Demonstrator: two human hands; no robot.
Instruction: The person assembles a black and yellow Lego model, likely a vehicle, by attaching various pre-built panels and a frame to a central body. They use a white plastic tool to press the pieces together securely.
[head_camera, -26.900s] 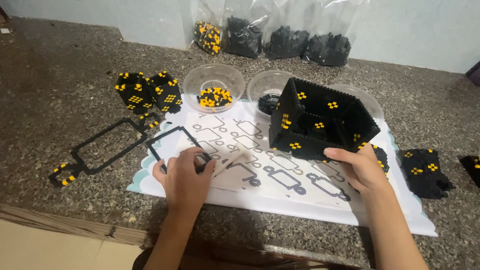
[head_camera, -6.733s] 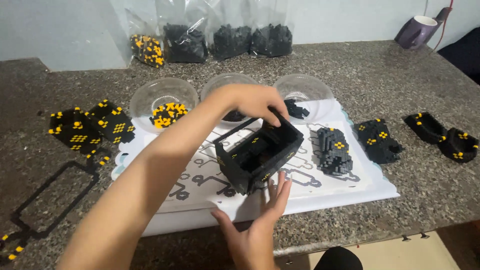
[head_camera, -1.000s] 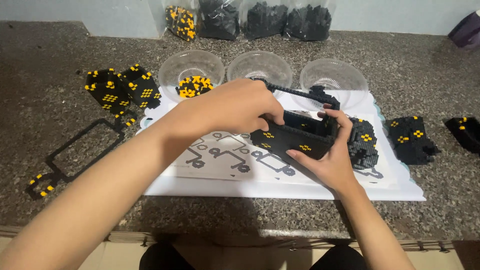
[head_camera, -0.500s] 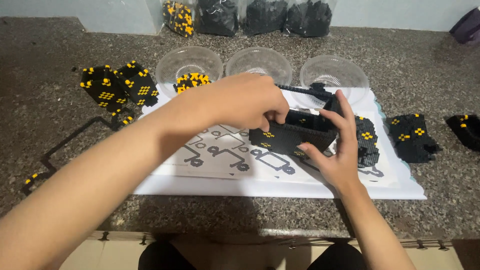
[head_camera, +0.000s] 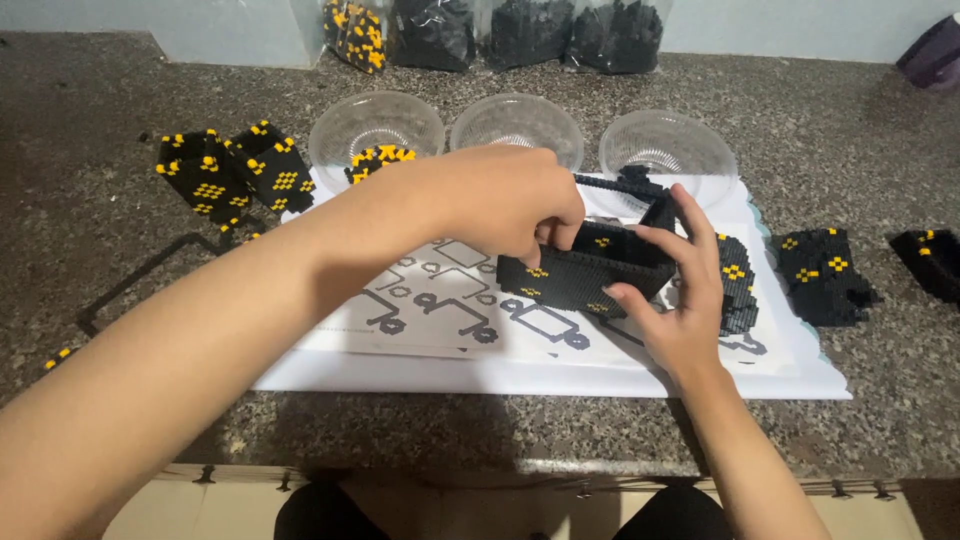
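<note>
Both hands are on the black block box (head_camera: 585, 275) with little yellow squares, sitting just right of the middle of the frame on the white instruction sheet (head_camera: 450, 300). The left hand (head_camera: 510, 200) comes in from the lower left, arm stretched right across the sheet, and its fingers are curled over the top edge of the box, pinching the near wall. The right hand (head_camera: 680, 300) comes up from the bottom right, fingers spread fairly wide, thumb on the lower right corner of the box and fingertips on its right end.

Just right of the box, behind the right hand, there's another black block chunk (head_camera: 738, 285) on the sheet. Further right, on the speckled stone counter (head_camera: 120, 110), lie two more black pieces (head_camera: 825, 275) and (head_camera: 935, 262).

Above the hands are three clear plastic bowls (head_camera: 520, 120) in a row; the left one has yellow and black bits in it. Upper left has a pair of black and yellow panels (head_camera: 235, 175), with a thin black frame (head_camera: 140, 280) below them. Along the top edge are clear bags of blocks (head_camera: 520, 30)
</note>
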